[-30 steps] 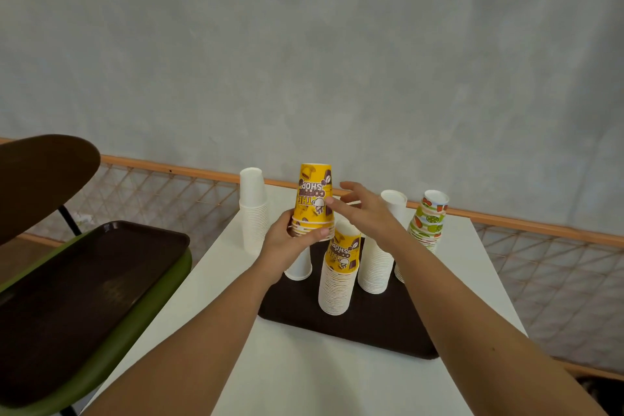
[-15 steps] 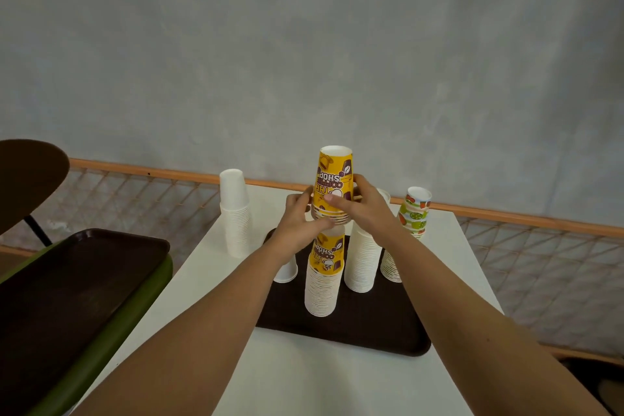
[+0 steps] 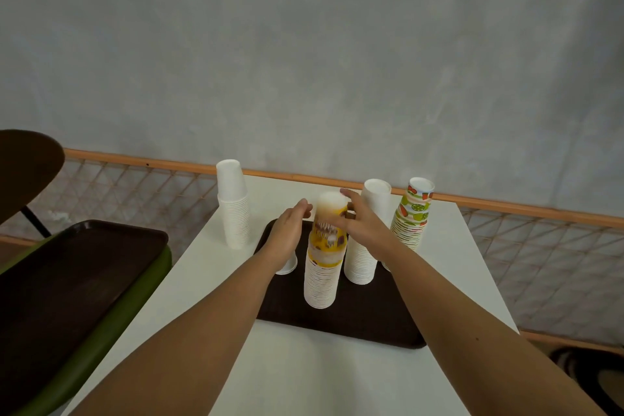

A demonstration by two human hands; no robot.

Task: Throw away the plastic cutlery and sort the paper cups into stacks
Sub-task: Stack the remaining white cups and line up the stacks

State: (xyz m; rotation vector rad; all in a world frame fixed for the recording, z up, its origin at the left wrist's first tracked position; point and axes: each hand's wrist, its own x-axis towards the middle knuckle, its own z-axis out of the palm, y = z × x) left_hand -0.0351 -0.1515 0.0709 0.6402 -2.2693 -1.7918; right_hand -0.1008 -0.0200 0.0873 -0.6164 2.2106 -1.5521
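Note:
A yellow printed cup (image 3: 329, 236), blurred by motion, sits on top of a tall stack of matching cups (image 3: 320, 284) on the dark brown tray (image 3: 364, 324). My left hand (image 3: 290, 233) is just left of the cup with straight fingers, slightly apart from it. On the cup's right side, my right hand (image 3: 359, 224) has its fingers spread loosely, the thumb lying across the cup's front. A white cup stack (image 3: 363, 260) stands on the tray to the right. A single small white cup (image 3: 287, 267) is half hidden behind my left wrist.
A fruit-patterned cup stack (image 3: 412, 216) stands at the tray's far right, and another white stack (image 3: 233, 209) on the white table (image 3: 304, 375) to the left. A green bin topped with a brown tray (image 3: 77, 273) stands left of the table. An orange railing (image 3: 506, 203) runs behind.
The yellow cup held up between both hands has come down onto the yellow stack. Both hands have loosened and opened around it.

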